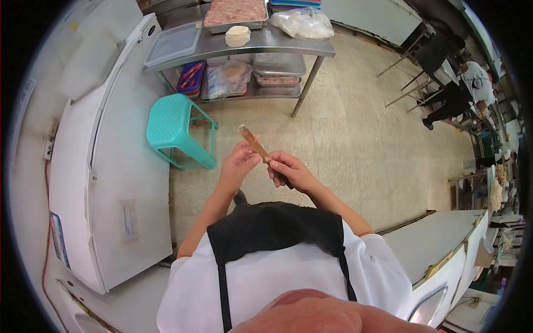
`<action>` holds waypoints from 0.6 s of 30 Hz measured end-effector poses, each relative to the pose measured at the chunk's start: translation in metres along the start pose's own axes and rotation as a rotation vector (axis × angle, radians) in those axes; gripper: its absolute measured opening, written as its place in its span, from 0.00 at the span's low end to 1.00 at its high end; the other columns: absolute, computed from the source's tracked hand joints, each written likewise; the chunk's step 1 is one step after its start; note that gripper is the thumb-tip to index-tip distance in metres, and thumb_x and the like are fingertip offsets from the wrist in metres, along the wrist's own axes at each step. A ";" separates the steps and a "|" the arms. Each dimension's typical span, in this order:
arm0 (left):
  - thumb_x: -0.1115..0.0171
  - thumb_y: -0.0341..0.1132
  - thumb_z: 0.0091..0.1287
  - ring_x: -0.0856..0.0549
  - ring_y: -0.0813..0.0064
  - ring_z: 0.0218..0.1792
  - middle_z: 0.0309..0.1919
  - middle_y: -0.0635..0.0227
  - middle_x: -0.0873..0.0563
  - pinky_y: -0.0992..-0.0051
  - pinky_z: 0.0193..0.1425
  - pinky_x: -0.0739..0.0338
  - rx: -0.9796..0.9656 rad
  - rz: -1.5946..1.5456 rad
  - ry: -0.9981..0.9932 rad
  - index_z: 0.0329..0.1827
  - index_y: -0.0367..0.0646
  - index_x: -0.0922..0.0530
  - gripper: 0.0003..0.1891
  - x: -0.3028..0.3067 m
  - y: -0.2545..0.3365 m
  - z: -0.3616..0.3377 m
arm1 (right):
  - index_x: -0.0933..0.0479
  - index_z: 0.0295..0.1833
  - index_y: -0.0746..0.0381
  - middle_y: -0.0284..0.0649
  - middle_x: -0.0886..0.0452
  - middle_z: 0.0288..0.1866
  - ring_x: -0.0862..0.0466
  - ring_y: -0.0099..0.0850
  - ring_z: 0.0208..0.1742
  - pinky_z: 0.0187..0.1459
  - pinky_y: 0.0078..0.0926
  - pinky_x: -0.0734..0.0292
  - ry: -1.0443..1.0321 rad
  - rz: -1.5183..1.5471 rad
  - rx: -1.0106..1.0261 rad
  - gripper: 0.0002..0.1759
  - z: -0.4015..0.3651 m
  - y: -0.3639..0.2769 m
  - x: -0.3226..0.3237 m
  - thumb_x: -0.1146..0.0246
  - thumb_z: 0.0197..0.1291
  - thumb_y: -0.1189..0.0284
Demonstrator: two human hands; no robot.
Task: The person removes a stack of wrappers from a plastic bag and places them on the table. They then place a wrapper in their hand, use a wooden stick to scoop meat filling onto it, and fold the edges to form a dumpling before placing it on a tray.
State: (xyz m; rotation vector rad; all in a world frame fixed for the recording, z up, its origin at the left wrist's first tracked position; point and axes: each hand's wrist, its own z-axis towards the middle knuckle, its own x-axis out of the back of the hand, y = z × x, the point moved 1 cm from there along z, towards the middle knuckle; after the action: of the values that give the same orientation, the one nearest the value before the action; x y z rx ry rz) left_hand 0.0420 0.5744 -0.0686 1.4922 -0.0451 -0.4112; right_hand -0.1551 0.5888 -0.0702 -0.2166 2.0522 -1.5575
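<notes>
My right hand (290, 171) is closed around the dark handle of a knife (254, 143). Its brownish, round-tipped blade points up and to the left, with a pale smear at the tip. Beside the blade is my left hand (239, 162), fingers loosely curved and apart, some fingertips passing behind the blade. Both hands are held in front of my black apron (275, 227), above the tiled floor.
Ahead stands a steel table (216, 47) with a tray of raw meat (236, 12), a small tub (237, 36) and a plastic bag (302, 23). A green stool (180, 125) and white freezer (133, 166) are at left. Another person (474, 83) bends over at right.
</notes>
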 end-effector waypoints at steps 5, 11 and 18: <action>0.38 0.25 0.66 0.26 0.72 0.61 0.65 0.62 0.28 0.71 0.64 0.31 -0.046 -0.035 0.070 0.49 0.36 0.21 0.10 -0.010 0.000 -0.004 | 0.27 0.56 0.59 0.29 0.24 0.31 0.24 0.18 0.28 0.29 0.15 0.32 -0.034 -0.088 0.046 0.14 0.000 0.001 0.000 0.46 0.73 0.63; 0.38 0.24 0.66 0.24 0.71 0.60 0.65 0.61 0.27 0.69 0.63 0.29 -0.044 -0.027 0.124 0.43 0.37 0.21 0.04 -0.011 0.013 -0.003 | 0.25 0.52 0.62 0.30 0.23 0.33 0.24 0.19 0.33 0.34 0.17 0.32 -0.020 0.000 0.010 0.15 0.000 -0.003 -0.005 0.47 0.73 0.62; 0.39 0.26 0.67 0.25 0.70 0.60 0.63 0.60 0.25 0.68 0.64 0.31 -0.084 -0.093 0.107 0.43 0.37 0.20 0.04 -0.009 0.013 0.000 | 0.22 0.50 0.62 0.28 0.23 0.31 0.24 0.18 0.30 0.34 0.16 0.29 -0.128 -0.035 -0.054 0.17 0.002 -0.009 0.002 0.49 0.74 0.60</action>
State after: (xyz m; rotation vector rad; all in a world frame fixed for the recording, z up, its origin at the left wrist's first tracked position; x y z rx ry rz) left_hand 0.0365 0.5773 -0.0544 1.4350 0.1256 -0.4024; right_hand -0.1576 0.5836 -0.0632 -0.3640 2.0017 -1.4709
